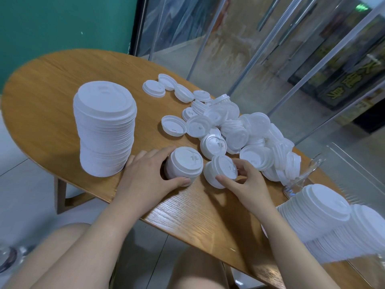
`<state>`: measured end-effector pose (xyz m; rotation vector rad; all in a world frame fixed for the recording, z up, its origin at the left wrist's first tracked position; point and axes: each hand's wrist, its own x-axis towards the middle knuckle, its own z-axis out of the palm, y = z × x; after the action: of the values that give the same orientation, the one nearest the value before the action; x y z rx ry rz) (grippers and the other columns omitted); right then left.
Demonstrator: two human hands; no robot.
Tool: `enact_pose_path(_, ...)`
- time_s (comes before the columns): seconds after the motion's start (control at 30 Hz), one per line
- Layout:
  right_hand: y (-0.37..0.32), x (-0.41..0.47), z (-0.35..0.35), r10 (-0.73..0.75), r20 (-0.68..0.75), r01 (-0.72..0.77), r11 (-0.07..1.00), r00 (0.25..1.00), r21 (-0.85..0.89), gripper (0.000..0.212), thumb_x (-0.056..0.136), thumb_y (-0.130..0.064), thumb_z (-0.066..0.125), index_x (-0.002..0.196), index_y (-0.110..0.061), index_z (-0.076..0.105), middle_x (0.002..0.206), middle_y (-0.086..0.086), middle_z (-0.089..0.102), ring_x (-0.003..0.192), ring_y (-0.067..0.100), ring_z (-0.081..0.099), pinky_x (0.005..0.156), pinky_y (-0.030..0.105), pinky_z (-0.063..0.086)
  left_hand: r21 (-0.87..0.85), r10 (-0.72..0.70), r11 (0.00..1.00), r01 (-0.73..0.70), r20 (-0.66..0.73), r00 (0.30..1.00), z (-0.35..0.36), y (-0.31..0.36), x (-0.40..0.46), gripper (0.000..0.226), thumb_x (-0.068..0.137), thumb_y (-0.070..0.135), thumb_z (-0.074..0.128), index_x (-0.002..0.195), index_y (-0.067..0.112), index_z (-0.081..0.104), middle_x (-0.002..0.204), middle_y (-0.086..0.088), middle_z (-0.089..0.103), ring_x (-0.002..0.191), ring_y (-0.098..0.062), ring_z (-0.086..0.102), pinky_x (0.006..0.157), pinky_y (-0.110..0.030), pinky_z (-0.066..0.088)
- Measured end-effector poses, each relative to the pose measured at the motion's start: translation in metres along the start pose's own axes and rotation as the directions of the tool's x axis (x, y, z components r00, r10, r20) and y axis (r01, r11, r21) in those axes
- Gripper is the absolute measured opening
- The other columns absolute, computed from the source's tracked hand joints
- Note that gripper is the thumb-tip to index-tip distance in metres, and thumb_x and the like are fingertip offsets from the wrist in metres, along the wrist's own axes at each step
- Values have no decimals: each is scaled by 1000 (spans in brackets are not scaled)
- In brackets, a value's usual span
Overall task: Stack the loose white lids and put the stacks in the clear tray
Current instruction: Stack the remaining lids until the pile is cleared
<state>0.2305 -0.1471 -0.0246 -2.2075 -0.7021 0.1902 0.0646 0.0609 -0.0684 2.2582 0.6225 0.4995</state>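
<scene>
While the left hand [143,176] curls round a short stack of lids [184,164] on the wooden table [48,84], the right hand [245,182] pinches a smaller stack [219,172] just beside it; more stacks lie in the clear tray [354,163] — at right.

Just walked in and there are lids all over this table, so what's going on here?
A person is sorting white lids at a wooden table. The left hand grips a short stack; the right hand holds another small stack beside it. A tall stack stands at the left, a loose pile lies behind the hands, and long stacks lie in the clear tray at right.
</scene>
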Motion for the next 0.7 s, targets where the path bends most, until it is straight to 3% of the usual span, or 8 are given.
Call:
enact_pose_path(0.17,-16,0,-5,-54,4,54,997,999,49,53,76,-40,91,123,-34,66,116,-14,71,106,7,67,88,33,56,-5,1,1000,-2,-13,1000,1,0,0,82,70,80,68,143,49,46,116,23,58,109,-10,45,93,-32,31)
enact_pose_path(0.37,-42,6,3,-153,113,160,985,982,-57,70,73,-47,90,135,-34,61,125,-22,63,113,-3,58,89,20,51,-7,12,1000,-12,-5,1000,1,-3,1,88,61,87,51,142,51,46,113,24,58,104,-7,43,89,-30,29)
enact_pose_path(0.47,-51,13,12,-177,198,197,977,964,-86,82,67,-59,90,139,-35,59,131,-25,61,120,-3,55,97,26,50,-13,21,1000,-21,8,1000,0,-2,-1,86,61,85,49,141,54,44,113,27,57,101,-4,40,88,-29,27)
enact_pose_path(0.57,-55,17,19,-178,266,217,968,948,-125,89,61,-70,84,140,-38,58,132,-26,60,120,-4,55,100,30,50,-16,28,999,-28,8,1000,-1,-2,-1,84,65,83,57,142,53,44,120,27,58,104,-3,40,89,-29,27)
enact_pose_path(0.7,-58,20,24,-161,317,217,965,935,-150,83,67,-61,88,140,-39,57,129,-29,58,121,-6,54,102,29,50,-11,9,1000,-9,6,1000,0,-2,1,81,66,81,67,139,47,49,125,24,60,106,-2,41,91,-30,30)
